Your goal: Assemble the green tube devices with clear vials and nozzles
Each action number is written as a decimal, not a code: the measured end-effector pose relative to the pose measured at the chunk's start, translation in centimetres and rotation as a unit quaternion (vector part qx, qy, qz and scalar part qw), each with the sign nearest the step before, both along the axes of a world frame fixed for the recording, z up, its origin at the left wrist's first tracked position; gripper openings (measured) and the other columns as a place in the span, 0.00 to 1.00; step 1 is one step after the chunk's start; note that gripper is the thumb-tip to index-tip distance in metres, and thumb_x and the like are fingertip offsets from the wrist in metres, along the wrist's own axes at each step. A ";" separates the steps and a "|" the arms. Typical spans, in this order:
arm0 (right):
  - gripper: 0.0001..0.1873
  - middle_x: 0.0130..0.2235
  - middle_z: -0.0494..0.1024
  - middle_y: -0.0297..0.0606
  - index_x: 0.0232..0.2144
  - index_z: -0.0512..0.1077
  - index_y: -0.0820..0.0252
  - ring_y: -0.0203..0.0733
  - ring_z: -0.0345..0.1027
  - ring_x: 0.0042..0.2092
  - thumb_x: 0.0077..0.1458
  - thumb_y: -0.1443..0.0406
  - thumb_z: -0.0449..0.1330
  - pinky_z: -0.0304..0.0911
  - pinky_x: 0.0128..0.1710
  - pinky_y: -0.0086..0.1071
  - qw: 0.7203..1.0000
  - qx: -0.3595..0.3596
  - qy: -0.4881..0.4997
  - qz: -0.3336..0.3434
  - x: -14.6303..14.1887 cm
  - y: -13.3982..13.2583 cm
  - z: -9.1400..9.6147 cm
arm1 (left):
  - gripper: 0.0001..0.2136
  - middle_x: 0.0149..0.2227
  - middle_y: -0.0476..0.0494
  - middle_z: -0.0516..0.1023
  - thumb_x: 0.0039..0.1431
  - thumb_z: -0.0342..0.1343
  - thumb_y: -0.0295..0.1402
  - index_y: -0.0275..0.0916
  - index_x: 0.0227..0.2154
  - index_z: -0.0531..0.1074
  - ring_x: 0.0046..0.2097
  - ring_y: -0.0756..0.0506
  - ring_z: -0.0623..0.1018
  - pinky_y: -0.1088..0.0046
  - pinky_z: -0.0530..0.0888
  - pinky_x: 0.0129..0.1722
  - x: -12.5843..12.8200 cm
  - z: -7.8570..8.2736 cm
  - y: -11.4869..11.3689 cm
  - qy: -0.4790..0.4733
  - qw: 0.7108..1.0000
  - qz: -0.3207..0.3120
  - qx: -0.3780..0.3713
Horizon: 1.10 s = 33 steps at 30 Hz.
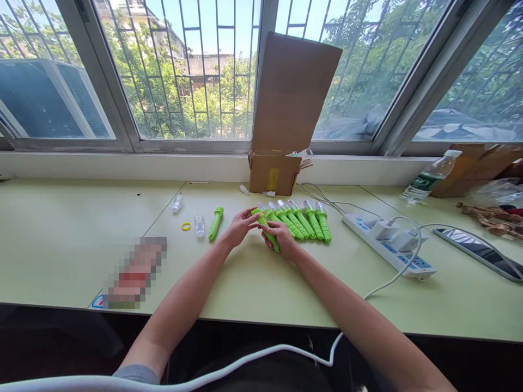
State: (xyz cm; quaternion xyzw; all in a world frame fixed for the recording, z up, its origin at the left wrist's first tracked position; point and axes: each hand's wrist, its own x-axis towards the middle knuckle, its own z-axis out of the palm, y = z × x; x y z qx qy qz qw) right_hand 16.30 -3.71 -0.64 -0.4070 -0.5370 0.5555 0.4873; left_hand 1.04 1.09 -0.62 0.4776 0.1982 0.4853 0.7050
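Note:
My right hand (281, 237) is wrapped round the ribbed grip of a green plastic torch-shaped tube (270, 237), held tilted above the table. My left hand (242, 226) pinches the wider top end of that same tube; whether a small part is also between its fingers is hidden. Just left of my hands lies another green tube (216, 223) without a clear top. Farther left are a clear plastic cylinder (199, 225), a yellow ring (186, 226) and a small clear and white part (177, 203). Several green tubes with clear tops (304, 223) lie in a row behind and right of my right hand.
An open cardboard box (261, 173) stands against the window sill, with small white pieces (268, 194) before it. At right are a power strip (388, 247) with cables, a phone (478, 251) and a water bottle (429, 178). A white cable (245, 359) crosses in front of me.

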 end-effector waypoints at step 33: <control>0.20 0.22 0.69 0.30 0.30 0.69 0.59 0.31 0.59 0.17 0.44 0.50 0.64 0.55 0.15 0.27 0.999 -0.012 0.044 0.009 -1.2 -0.2 -0.4 | 0.19 0.43 0.38 0.76 0.51 0.61 0.43 0.38 0.43 0.72 0.33 0.49 0.75 0.74 0.69 0.29 0.2 0.7 -2.0 0.051 0.996 -0.072 0.013</control>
